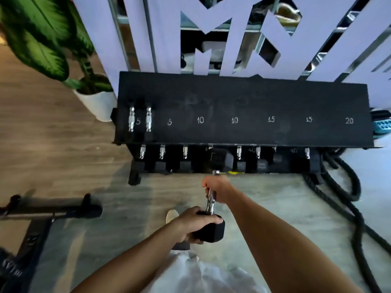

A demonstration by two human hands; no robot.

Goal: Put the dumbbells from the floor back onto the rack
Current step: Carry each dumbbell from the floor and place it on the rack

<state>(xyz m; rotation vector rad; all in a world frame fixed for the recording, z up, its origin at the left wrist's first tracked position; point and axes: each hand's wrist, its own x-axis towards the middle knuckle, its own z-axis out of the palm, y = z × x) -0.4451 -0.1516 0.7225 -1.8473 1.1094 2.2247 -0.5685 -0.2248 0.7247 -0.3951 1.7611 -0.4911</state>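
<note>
The person holds one dumbbell (210, 210) in the air with both hands, just in front of the rack (243, 115). The right hand (214, 187) wraps around its shiny handle. The left hand (195, 223) grips its near black end.

Wood-look floor (53, 149), potted plant (42, 39), white cut-out wall panel (232, 39)

The right hand (213, 187) grips the chrome handle of a black hex-headed dumbbell (210, 227). The left hand (191, 224) cups its near head, just below that grip. Beyond the grip stands the black metal rack (243, 102).

Rack top (243, 98): 5, 5, 10, 10, 15, 15, 20.
</note>
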